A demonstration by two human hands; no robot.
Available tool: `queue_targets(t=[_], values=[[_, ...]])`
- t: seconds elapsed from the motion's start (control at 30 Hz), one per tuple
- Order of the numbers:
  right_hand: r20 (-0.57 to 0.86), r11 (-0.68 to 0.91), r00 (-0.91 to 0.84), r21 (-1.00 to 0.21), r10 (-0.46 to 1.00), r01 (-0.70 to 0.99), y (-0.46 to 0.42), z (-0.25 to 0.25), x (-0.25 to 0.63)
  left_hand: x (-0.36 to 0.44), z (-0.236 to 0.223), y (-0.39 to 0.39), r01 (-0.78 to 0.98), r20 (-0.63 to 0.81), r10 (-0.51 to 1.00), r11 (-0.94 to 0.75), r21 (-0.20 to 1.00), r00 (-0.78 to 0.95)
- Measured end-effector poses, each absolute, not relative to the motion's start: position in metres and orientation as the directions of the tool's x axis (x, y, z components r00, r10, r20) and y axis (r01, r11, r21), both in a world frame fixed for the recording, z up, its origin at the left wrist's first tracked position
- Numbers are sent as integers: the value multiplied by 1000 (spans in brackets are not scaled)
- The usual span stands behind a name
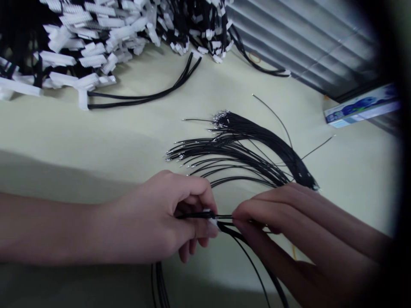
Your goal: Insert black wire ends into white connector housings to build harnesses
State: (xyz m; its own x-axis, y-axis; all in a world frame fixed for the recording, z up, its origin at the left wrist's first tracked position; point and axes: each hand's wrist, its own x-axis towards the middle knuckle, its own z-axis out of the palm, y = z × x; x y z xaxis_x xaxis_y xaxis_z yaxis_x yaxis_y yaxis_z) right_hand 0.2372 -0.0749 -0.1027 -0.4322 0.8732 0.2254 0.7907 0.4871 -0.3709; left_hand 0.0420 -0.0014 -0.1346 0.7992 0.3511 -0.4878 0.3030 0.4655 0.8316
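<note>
Between the thumb and fingers of my left hand (167, 214) is a small white connector (212, 221), mostly covered by the fingertips. Black wires run from it to both sides. My right hand (289, 231) pinches a thin black wire (224, 217) close to the connector's right side; whether the wire's tip sits inside the connector cannot be seen. More black wires (257, 261) hang down below the hands. Just beyond them lies a fanned bundle of loose black wires (224, 149) with shiny metal tips, and a denser bundle (272, 139) rests behind it.
A large heap of black cables with white connectors (96, 38) fills the back left. One looped cable (154, 96) lies in front of it. At the right stands a blue and white box (362, 105), near a grey slatted surface (305, 34). The tabletop (48, 132) is pale.
</note>
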Motion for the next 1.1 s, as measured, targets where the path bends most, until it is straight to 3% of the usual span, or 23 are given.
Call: queue_targets(t=[0.17,0.3,0.77,1.1], values=[[163,524,-500,-335,851,783,-76,-96,241,41,-134,-2,298,-488,350,475,828,799],[196,547,-510,-283,837,788,-76,-96,239,39,-134,-2,300,-487,359,464,833,796],[189,548,-514,-302,836,780,-82,-106,233,40,-135,-2,306,-489,363,457,835,793],[238,611,-574,-129,784,781,-90,-110,233,41,-133,1,365,-485,371,348,863,792]])
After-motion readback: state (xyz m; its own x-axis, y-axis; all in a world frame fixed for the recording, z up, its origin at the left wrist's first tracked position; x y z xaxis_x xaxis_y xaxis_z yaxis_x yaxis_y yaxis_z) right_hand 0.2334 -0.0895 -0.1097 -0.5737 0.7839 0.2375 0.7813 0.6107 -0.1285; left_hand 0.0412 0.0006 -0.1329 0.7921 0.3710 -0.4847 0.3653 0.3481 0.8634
